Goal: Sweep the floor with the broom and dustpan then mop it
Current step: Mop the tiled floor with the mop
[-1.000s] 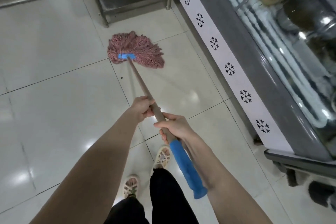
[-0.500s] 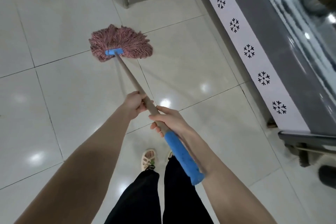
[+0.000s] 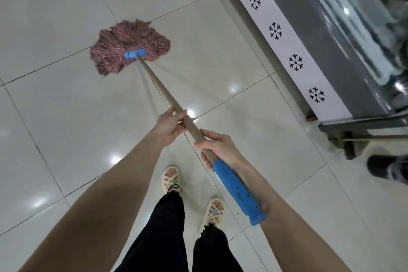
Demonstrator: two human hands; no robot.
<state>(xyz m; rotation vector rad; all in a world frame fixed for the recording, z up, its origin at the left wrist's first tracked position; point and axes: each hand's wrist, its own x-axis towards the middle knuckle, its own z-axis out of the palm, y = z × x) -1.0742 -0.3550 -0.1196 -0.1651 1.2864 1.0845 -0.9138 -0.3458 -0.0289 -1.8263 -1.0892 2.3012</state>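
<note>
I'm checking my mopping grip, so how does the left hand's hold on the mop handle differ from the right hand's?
The left hand grips the bare wooden mop handle nearer the mop head; the right hand grips farther back, right against the blue sleeve. The left hand sits on the handle's left side, the right hand on its right. Both curl around the handle.

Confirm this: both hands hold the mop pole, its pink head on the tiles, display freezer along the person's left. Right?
Not quite. The head view shows the display freezer along the person's right, not left. The left hand and right hand do both hold the mop pole, its pink head on the tiles.
</note>
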